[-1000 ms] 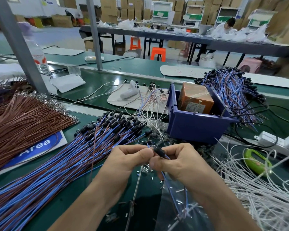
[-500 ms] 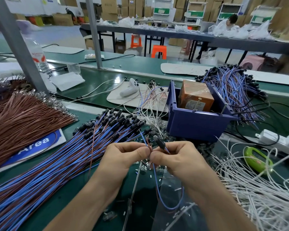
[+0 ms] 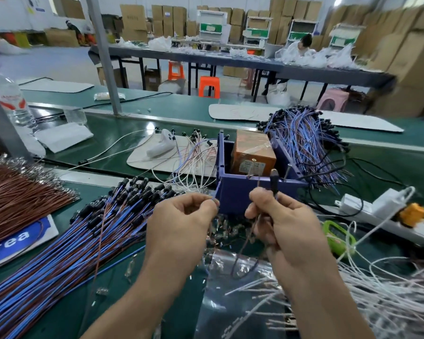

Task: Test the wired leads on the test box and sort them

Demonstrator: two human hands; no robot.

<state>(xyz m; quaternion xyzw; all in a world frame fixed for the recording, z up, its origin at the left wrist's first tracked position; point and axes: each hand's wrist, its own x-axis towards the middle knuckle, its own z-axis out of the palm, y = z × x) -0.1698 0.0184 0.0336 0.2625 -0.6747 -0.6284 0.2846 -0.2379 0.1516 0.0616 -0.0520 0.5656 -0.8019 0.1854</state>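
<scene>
Currently one lead [image 3: 274, 183], black cap up, is gripped in the right hand [image 3: 287, 223]; the left hand [image 3: 181, 223] pinches its wire end, both just before the blue bin [image 3: 240, 196] holding the orange test box [image 3: 252, 152]. Big heap of leads [image 3: 83, 241] at left, another bundle [image 3: 301, 138] behind the bin. Likely mid-task, with much left to test.

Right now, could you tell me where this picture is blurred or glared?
Head view: glare streaks the green belt; motion blur smears the cardboard boxes at right and the white wires; left hand and right hand, gripping the lead, look sharp.
</scene>
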